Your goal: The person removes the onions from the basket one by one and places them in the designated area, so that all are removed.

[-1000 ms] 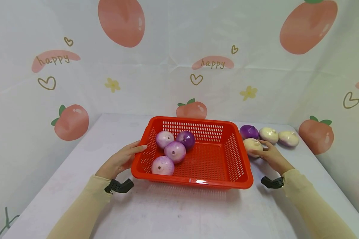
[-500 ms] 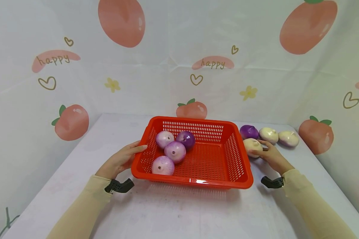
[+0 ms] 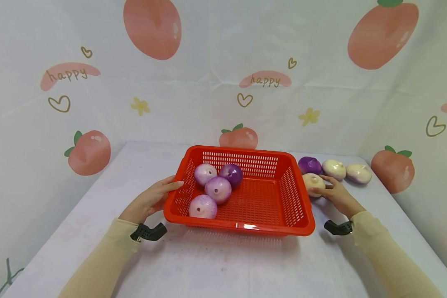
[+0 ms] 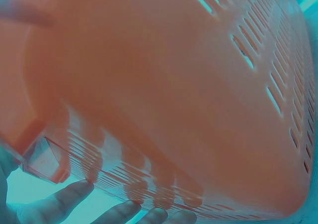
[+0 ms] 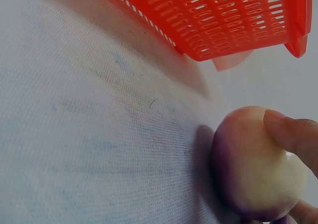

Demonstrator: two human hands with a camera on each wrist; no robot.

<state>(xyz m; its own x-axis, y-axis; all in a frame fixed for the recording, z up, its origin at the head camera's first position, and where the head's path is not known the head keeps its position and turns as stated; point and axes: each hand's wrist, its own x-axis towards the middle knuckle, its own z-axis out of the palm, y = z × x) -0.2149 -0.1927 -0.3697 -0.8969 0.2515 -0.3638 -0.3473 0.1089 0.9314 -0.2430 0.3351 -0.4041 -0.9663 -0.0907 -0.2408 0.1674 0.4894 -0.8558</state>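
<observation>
- The pale bulb is on the white cloth, just beside the red basket on its right; the right wrist view shows a gap between them.
- The right hand grips this bulb, thumb on one side and fingers on the other.
- Its skin looks smooth and glossy, so I judge it slightly slippery; it probably feels firm and fairly light, perhaps a plastic or foam model, and not easily bruised.
- The best hold seems to be across the widest girth, thumb facing fingers; the small pointed tip would give poor purchase.
- The left hand holds the basket's left side, thumb over the rim and fingers below; the left wrist view is tinted and hazy, so whether every finger touches the slotted wall is hard to tell.
- The basket looks like thin, light plastic with some flex; its rolled rim appears the surest place to grasp.
- Four round onions sit in the basket's left part and, being round, would likely roll if it tipped.
- A purple bulb and two more pale bulbs lie just behind the gripped one.
</observation>
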